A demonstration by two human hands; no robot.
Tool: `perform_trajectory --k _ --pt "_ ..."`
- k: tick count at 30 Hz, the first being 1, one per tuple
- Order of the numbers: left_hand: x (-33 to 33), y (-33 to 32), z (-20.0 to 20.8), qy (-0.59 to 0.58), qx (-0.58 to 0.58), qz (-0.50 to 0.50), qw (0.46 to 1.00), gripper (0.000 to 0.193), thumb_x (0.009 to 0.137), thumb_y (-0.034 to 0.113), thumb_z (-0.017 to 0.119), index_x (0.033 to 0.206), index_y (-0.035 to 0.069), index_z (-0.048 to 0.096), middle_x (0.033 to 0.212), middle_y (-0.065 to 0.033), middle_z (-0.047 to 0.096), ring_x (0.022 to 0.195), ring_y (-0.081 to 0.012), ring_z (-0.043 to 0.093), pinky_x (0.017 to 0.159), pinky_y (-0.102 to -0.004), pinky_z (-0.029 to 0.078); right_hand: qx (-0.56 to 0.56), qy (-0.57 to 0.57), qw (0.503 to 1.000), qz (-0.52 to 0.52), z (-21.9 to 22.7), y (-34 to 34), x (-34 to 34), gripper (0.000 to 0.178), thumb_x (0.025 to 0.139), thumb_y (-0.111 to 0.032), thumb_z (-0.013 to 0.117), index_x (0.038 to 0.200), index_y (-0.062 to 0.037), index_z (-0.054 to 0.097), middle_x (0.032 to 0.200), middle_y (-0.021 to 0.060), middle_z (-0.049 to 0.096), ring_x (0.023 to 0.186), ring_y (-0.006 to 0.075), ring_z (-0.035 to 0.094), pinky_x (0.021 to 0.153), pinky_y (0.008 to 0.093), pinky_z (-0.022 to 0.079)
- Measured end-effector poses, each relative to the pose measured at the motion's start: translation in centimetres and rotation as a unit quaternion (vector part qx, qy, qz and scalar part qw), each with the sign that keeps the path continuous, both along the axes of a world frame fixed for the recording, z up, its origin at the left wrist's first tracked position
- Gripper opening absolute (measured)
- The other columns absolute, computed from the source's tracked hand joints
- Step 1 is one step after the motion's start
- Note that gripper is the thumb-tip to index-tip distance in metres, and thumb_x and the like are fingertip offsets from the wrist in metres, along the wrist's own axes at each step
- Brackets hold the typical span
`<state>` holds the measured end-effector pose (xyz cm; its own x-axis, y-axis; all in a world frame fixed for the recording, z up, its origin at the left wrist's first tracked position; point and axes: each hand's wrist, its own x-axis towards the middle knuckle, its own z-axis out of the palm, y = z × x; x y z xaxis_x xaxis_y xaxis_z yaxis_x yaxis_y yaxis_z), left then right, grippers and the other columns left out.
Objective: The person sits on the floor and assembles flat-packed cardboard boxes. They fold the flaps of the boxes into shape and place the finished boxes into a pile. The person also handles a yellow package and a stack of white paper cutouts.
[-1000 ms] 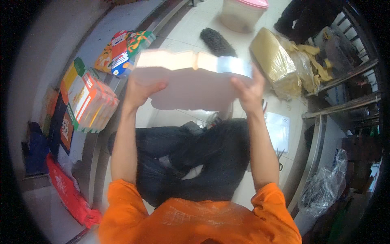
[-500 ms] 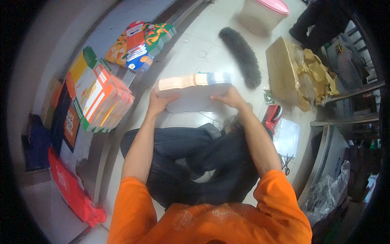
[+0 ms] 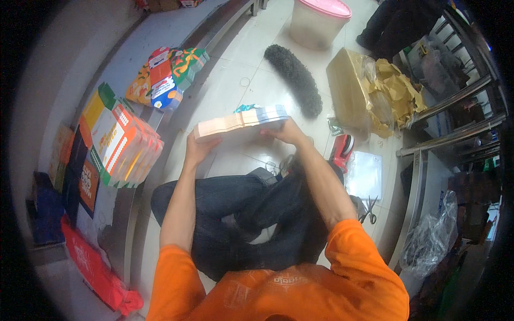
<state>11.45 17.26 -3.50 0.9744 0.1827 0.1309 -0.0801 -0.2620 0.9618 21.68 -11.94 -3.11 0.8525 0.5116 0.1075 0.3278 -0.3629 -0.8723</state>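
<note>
Between my two hands is a thick stack of die-cut cards (image 3: 241,122), held over the floor beyond my crossed legs. Its cut edge faces up, cream on the left and bluish on the right, with a bit of teal print at the far side. My left hand (image 3: 201,148) grips the left end, thumb on the near face. At the right end, my right hand (image 3: 286,132) grips it the same way. The fingers behind the stack are hidden. To the left, colourful card stacks (image 3: 168,77) and orange-green card stacks (image 3: 123,142) sit on a low metal bench (image 3: 120,219).
Right of my knee lie a red and black tool (image 3: 342,151), a white sheet (image 3: 365,174) and scissors (image 3: 369,211). Farther off are a brown carton (image 3: 349,91), a dark fuzzy strip (image 3: 294,80) and a pink-lidded tub (image 3: 316,24). Metal racks (image 3: 455,128) line the right.
The stack has tilted, showing more of its cut edge and less of its grey near face. Both hands keep their hold. The whole view has shifted slightly.
</note>
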Motion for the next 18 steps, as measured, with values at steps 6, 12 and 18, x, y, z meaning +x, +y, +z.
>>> perform_trajectory --k 6,12,18 --pt "-0.1 0.3 0.6 -0.047 -0.035 0.014 0.998 0.056 0.068 0.008 0.081 0.117 0.004 0.055 0.108 -0.0096 0.065 0.099 -0.0167 0.061 0.087 -0.0308 0.048 0.058 -0.040 0.994 -0.083 3.6 0.6 -0.9 0.075 0.059 -0.029 0.088 0.120 -0.0072 0.049 0.115 0.0142 0.059 0.111 0.0266 0.056 0.094 0.0360 0.044" --pt "-0.3 -0.7 2.9 -0.123 -0.023 0.029 0.992 0.066 0.066 0.008 0.082 0.123 0.007 0.048 0.110 -0.0102 0.062 0.102 -0.0185 0.059 0.090 -0.0315 0.046 0.022 -0.010 0.999 -0.022 2.3 0.1 -0.1 0.075 0.059 -0.026 0.089 0.120 -0.0064 0.050 0.109 0.0127 0.062 0.106 0.0237 0.058 0.092 0.0350 0.045" --pt "-0.2 0.2 2.1 -0.059 0.001 -0.004 0.998 0.063 0.066 0.008 0.082 0.118 0.006 0.047 0.107 -0.0062 0.058 0.103 -0.0159 0.056 0.089 -0.0305 0.045 -0.007 -0.066 0.998 -0.021 2.8 0.2 -0.4 0.087 0.058 -0.028 0.089 0.127 -0.0062 0.042 0.117 0.0162 0.059 0.112 0.0268 0.056 0.095 0.0358 0.044"
